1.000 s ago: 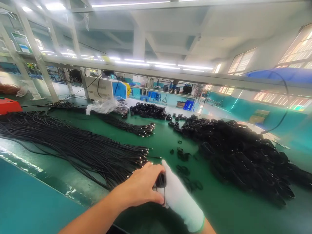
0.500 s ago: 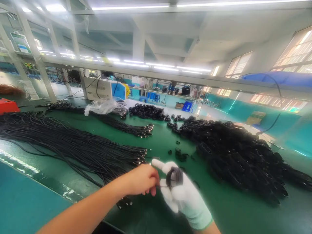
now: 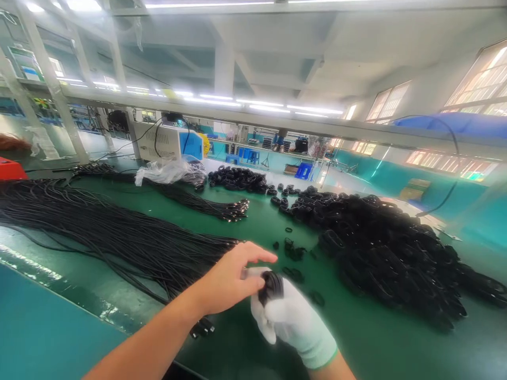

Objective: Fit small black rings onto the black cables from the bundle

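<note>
The green table (image 3: 380,343) is seen w/ a long bundle of blk cables (image 3: 119,237) laid on its L side. On the R, a big heap of blk coils (image 3: 380,248) is piled. Behind the long bundle a shorter cable bundle (image 3: 198,203) is set, w/ clear plastic (image 3: 162,173) by it. The R hand (image 3: 295,319), white-gloved, is curled round one blk coil (image 3: 273,285), gripped above the table betw. bundle & heap. The L hand (image 3: 227,279), bare, is held w/ thumb & index spread; thumb tip is at the coil's edge, contact can't be told. Near the heap, a small blk ring (image 3: 289,230) is seen.
</note>
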Action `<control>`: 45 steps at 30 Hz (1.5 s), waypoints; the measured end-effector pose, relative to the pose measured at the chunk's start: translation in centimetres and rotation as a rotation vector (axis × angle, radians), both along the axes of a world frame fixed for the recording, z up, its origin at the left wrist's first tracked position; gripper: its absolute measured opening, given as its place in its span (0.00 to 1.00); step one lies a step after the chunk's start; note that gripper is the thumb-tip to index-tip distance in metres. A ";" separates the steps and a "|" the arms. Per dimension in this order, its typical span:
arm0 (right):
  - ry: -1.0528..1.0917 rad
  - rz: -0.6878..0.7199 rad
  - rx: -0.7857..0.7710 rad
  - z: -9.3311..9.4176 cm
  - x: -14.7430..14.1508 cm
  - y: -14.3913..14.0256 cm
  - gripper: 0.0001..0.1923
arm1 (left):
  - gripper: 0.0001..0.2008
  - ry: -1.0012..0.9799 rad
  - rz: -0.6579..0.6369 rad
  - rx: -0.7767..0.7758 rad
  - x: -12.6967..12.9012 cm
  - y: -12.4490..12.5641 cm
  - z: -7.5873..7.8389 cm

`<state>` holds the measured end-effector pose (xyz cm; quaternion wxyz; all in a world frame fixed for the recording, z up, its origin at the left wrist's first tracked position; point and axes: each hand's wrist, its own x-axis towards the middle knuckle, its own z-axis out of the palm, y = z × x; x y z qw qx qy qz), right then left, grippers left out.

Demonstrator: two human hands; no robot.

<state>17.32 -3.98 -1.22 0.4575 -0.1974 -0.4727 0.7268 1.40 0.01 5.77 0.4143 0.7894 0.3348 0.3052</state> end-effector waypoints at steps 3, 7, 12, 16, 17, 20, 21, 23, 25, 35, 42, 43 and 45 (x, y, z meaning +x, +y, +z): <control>0.048 0.085 -0.063 -0.4 -0.2 0.1 0.25 | 0.13 0.142 -0.052 0.168 0.1 0.3 0.3; 0.212 -0.035 -0.362 -0.6 -0.6 0.5 0.26 | 0.13 0.129 0.016 0.036 -0.3 1.6 -0.1; 0.116 -0.046 -0.488 -0.3 -1.3 0.6 0.30 | 0.15 -0.001 -0.182 -0.246 -1.0 2.9 -1.0; -0.154 -0.246 -0.167 0.2 -1.4 0.3 0.25 | 0.14 0.075 0.009 -0.215 -0.5 2.9 -1.7; -0.212 -0.259 -0.128 0.3 -1.2 0.2 0.25 | 0.14 0.081 0.065 -0.182 -0.3 2.7 -1.9; -0.201 -0.216 -0.120 0.5 -0.8 0.1 0.22 | 0.13 0.011 0.211 -0.159 -0.3 1.8 -2.4; -0.174 -0.203 -0.116 0.6 -0.7 0.1 0.21 | 0.12 -0.018 0.223 -0.210 -0.4 1.4 -2.6; -0.165 -0.189 -0.086 0.8 -0.9 0.1 0.19 | 0.09 -0.077 0.178 -0.368 -0.6 0.5 -3.2; -0.174 -0.178 -0.073 1.0 -1.1 0.0 0.18 | 0.07 -0.159 0.115 -0.490 -0.6 -0.3 -3.9; -0.050 -0.102 -0.171 0.2 -1.2 0.0 0.24 | 0.07 -0.311 0.013 -0.566 -0.1 -0.7 -4.5; -0.067 -0.107 -0.208 0.5 -1.5 0.0 0.25 | 0.10 0.065 0.317 -0.019 -0.9 -0.7 -4.0; -0.082 -0.102 -0.207 0.7 -1.6 -0.1 0.25 | 0.15 0.084 0.329 0.081 -0.9 -0.8 -4.0; -0.105 -0.106 -0.192 0.9 -1.9 -0.2 0.25 | 0.21 0.097 0.307 0.229 -0.7 -0.8 -4.5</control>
